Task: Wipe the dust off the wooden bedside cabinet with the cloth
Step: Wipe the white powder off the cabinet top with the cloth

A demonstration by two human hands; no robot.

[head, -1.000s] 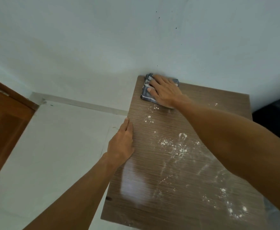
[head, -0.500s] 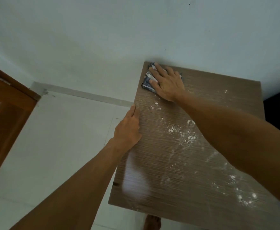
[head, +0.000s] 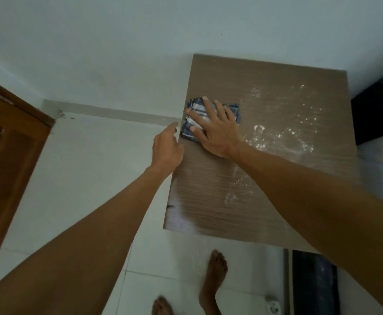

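Note:
The brown wooden bedside cabinet (head: 288,92) fills the right of the head view, its top dotted with white dust (head: 281,135) toward the middle and right. A folded blue-and-white striped cloth (head: 196,108) lies near the top's left edge. My right hand (head: 217,128) presses flat on the cloth with fingers spread. My left hand (head: 166,146) rests against the cabinet's left edge just below the cloth, fingers together, holding nothing.
A white wall runs behind the cabinet, with white floor tiles (head: 90,178) to the left. A wooden door (head: 6,155) stands at far left. My bare feet (head: 213,280) are in front of the cabinet. A dark bed edge (head: 381,110) is at right.
My right hand has dragged the cloth from the far left corner toward me along the left edge. The left hand has stayed on that edge. The camera has tilted down, showing my feet.

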